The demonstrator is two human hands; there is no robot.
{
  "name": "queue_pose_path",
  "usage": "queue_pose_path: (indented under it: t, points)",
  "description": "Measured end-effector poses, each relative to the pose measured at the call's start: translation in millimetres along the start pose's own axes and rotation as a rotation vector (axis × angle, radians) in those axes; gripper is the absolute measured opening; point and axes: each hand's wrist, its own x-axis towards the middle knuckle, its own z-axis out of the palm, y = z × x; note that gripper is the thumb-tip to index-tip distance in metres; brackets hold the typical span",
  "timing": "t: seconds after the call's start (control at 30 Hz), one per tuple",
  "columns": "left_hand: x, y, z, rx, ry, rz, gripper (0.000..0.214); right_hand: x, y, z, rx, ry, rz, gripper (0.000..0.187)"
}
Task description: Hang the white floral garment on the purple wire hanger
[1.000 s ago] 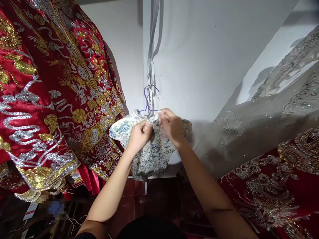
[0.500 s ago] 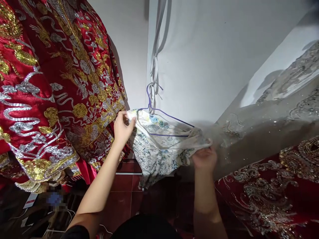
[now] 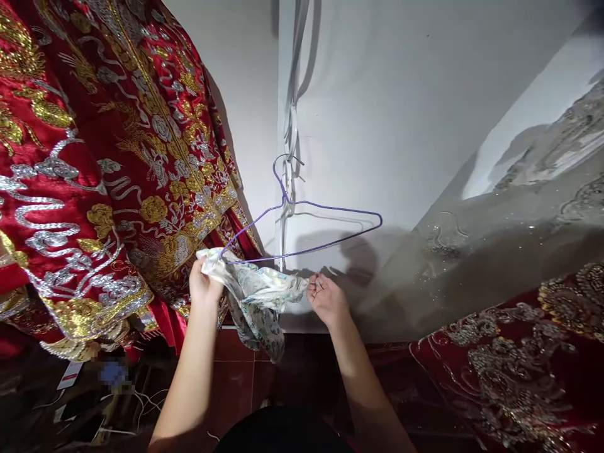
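Observation:
A purple wire hanger (image 3: pixel 330 246) hangs tilted from a white hook strip (image 3: pixel 293 129) on the wall, its left corner lower than its right. The white floral garment (image 3: pixel 257 289) is bunched below it, still around the hanger's left corner, while the right arm of the hanger is bare. My left hand (image 3: pixel 206 283) grips the garment's left shoulder at that corner. On the other side, my right hand (image 3: pixel 326 297) pinches the gathered right end of the cloth. Lower folds of the garment dangle between the hands.
A red jacket with gold and silver embroidery (image 3: pixel 155 145) hangs close on the left. To the right are a sheer sequined fabric (image 3: pixel 476 251) and a dark red beaded garment (image 3: pixel 514 358). Cables (image 3: pixel 141 402) and a white tag (image 3: pixel 70 375) lie at lower left.
The garment's right side has come off the hanger's right arm. My right hand moved left and slightly down with the cloth; my left hand moved down and left. The hanger now tilts.

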Motion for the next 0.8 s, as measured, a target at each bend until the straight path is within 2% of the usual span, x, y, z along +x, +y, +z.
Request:
queue_pose_path:
  t: [0.1,0.17,0.23,0.3,0.4,0.47,0.53,0.67,0.73,0.8]
  points:
    - [-30.8,-18.0,-10.2,0.03,0.043,-0.052,0.008,-8.2,30.5,17.5,-0.21,-0.182,0.204,0.011]
    - [-60.7,-38.0,-4.3,0.124,-0.001,-0.082,0.007,-13.4,50.0,30.7,-0.396,-0.349,0.344,0.026]
    - [-92.9,-58.0,8.1,0.239,-0.077,-0.071,0.008,-16.5,63.4,41.8,-0.568,-0.444,0.373,0.043]
    - [-122.0,-71.4,21.3,0.434,-0.205,0.005,0.006,-18.0,66.6,47.8,-0.661,-0.444,0.32,0.047]
    - [-151.2,-72.5,32.9,0.807,-0.548,0.029,0.009,-20.9,52.9,45.4,-0.785,-0.411,0.217,0.038]
    - [-158.2,-63.5,33.3,1.032,-0.773,0.028,0.022,-24.3,40.0,40.5,-0.906,-0.454,0.124,0.036]
    - [-155.4,-52.5,29.9,1.171,-0.853,0.075,0.024,-27.6,31.7,38.4,-0.985,-0.502,0.053,0.031]
    - [-132.4,-37.1,22.9,1.25,-0.711,0.379,0.016,-34.1,25.9,49.0,-1.118,-0.554,0.094,0.02]
    - [-121.6,-33.5,20.4,1.232,-0.761,0.416,0.024,-42.2,15.5,61.6,-1.259,-0.698,0.158,0.016]
    - [-116.2,-32.7,15.5,1.204,-0.931,0.262,0.029,-54.9,-5.4,79.8,-1.459,-0.991,0.269,0.015]
